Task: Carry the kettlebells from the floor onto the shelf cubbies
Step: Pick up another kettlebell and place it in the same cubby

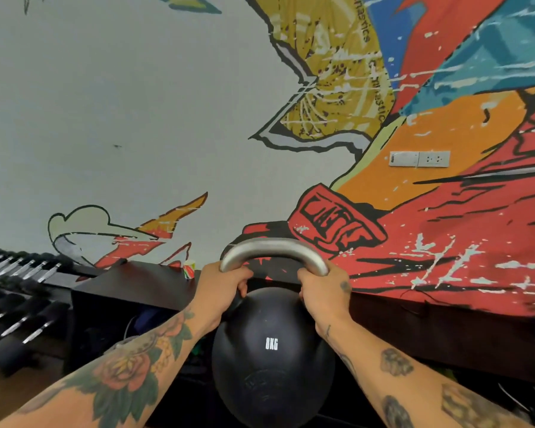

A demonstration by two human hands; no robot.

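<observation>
A black kettlebell (272, 359) marked 8KG hangs in the air in front of me, its steel handle (274, 247) arching at the top. My left hand (221, 288) grips the left leg of that handle and my right hand (323, 296) grips the right leg. The bell is held up against the front of a dark shelf unit (142, 288), with the handle level with the unit's top board. The cubbies below are dark and mostly hidden behind the bell and my forearms.
A dumbbell rack (16, 298) with several black dumbbells stands at the left. A small striped cup (189, 268) sits on the shelf top. The painted wall behind carries a socket plate (419, 159). A strip of wood floor (10, 393) shows at lower left.
</observation>
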